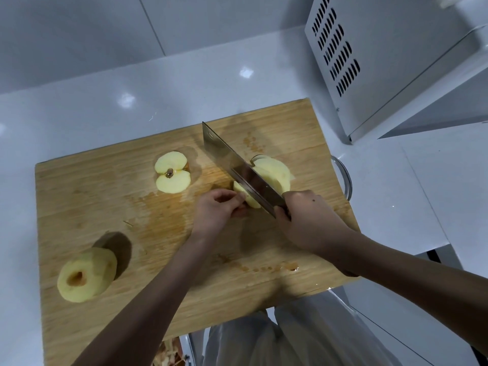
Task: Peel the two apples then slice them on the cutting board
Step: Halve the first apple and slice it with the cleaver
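Observation:
A wooden cutting board (105, 207) lies on the white counter. My right hand (306, 220) grips the handle of a cleaver (237, 165), whose blade stands in a peeled apple half. My left hand (216, 210) holds the uncut end of that apple piece (247, 195) with curled fingers. Cut slices (274, 171) lean fanned out to the right of the blade. Another apple half (173, 175) lies cut side up at the board's middle, core showing. A whole peeled apple (85, 274) sits on the board's near left corner.
A white vented appliance (383, 62) stands at the back right. A glass bowl rim (344, 178) peeks out past the board's right edge. Apple peelings (171, 352) lie below the board's near edge. Wet juice marks stain the board.

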The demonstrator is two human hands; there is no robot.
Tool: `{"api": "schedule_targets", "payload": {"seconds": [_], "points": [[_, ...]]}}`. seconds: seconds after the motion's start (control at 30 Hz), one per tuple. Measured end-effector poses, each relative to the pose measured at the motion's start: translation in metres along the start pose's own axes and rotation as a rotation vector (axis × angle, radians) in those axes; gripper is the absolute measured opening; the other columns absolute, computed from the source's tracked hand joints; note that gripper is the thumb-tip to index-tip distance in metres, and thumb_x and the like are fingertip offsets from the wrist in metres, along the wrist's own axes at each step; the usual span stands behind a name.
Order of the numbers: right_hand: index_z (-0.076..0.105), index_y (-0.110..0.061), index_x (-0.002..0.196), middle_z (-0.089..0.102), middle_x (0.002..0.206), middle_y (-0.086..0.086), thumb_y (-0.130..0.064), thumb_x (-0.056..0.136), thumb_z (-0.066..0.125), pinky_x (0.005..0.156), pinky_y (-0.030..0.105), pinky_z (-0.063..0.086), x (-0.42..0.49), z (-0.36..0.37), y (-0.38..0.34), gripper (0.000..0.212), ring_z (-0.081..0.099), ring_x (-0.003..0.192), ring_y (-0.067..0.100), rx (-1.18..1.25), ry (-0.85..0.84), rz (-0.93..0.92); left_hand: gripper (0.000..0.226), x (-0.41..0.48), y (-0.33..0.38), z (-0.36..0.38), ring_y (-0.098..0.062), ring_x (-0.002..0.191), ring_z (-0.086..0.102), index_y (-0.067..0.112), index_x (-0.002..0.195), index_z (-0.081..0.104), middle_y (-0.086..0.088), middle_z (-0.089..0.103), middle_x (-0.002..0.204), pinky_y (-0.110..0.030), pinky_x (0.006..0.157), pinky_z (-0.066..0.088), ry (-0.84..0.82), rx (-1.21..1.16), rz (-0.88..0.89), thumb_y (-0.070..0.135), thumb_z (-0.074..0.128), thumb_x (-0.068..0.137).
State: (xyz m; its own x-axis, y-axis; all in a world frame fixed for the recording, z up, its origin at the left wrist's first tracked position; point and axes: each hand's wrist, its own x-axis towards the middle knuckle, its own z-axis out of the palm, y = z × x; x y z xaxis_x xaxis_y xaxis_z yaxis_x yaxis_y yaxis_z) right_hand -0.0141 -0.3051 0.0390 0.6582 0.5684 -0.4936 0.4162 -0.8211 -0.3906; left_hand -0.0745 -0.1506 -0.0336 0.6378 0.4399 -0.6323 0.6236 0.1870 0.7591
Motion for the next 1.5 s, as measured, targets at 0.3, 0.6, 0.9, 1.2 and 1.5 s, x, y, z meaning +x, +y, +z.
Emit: {"api": "schedule_targets", "payload": {"seconds": [0.3, 0.6, 0.9, 1.2, 1.5], "points": [[0.055, -0.012, 0.096, 0.049, 0.082, 0.002, -0.026, 0.099, 0.036, 0.066, 0.028, 0.043, 0.018, 0.021, -0.006, 0.023, 0.051, 0.076, 0.017, -0.006, -0.028, 0.067, 0.01, -0.001, 0.005, 0.001, -0.011, 0.063, 0.069, 0.004, 0.089, 0.07, -0.007, 0.072, 0.076, -0.022, 0.066, 0.057, -0.001, -0.091, -0.058, 0.012, 0.071, 0.083], [0.049, -0.016, 0.089, 0.053, 0.079, 0.002, -0.026, 0.099, 0.037, 0.056, 0.024, 0.037, -0.005, 0.005, -0.001, 0.019, 0.051, 0.066, 0.015, 0.005, 0.075, -0.006, 0.012, -0.003, 0.007, -0.001, -0.01, 0.061, 0.068, -0.001, 0.091, 0.07, -0.012, 0.071, 0.078, -0.016, 0.057, 0.053, -0.005, -0.103, -0.038, 0.007, 0.07, 0.083], [0.055, -0.011, 0.099, 0.052, 0.081, 0.0, -0.027, 0.099, 0.037, 0.057, 0.022, 0.037, -0.006, 0.007, 0.001, 0.024, 0.052, 0.069, 0.015, -0.011, 0.049, -0.008, 0.015, -0.002, 0.006, -0.001, -0.011, 0.064, 0.069, -0.002, 0.095, 0.07, -0.013, 0.071, 0.082, -0.018, 0.062, 0.056, -0.012, -0.085, -0.02, 0.007, 0.071, 0.082], [0.051, -0.014, 0.092, 0.049, 0.08, 0.002, -0.025, 0.099, 0.036, 0.055, 0.023, 0.033, -0.004, 0.003, -0.003, 0.02, 0.048, 0.069, 0.016, -0.048, 0.003, -0.007, 0.012, 0.0, 0.002, -0.002, -0.016, 0.069, 0.07, 0.001, 0.091, 0.071, -0.014, 0.072, 0.082, -0.026, 0.067, 0.058, 0.004, -0.058, -0.027, 0.008, 0.072, 0.081], [0.037, -0.018, 0.083, 0.036, 0.072, -0.003, -0.025, 0.099, 0.037, 0.054, 0.023, 0.027, 0.012, 0.023, -0.007, 0.018, 0.039, 0.066, 0.014, -0.051, -0.042, 0.064, 0.015, -0.001, 0.003, -0.002, -0.006, 0.059, 0.067, -0.001, 0.098, 0.069, -0.013, 0.071, 0.083, -0.013, 0.054, 0.05, 0.007, -0.053, -0.04, 0.007, 0.067, 0.086]]}}
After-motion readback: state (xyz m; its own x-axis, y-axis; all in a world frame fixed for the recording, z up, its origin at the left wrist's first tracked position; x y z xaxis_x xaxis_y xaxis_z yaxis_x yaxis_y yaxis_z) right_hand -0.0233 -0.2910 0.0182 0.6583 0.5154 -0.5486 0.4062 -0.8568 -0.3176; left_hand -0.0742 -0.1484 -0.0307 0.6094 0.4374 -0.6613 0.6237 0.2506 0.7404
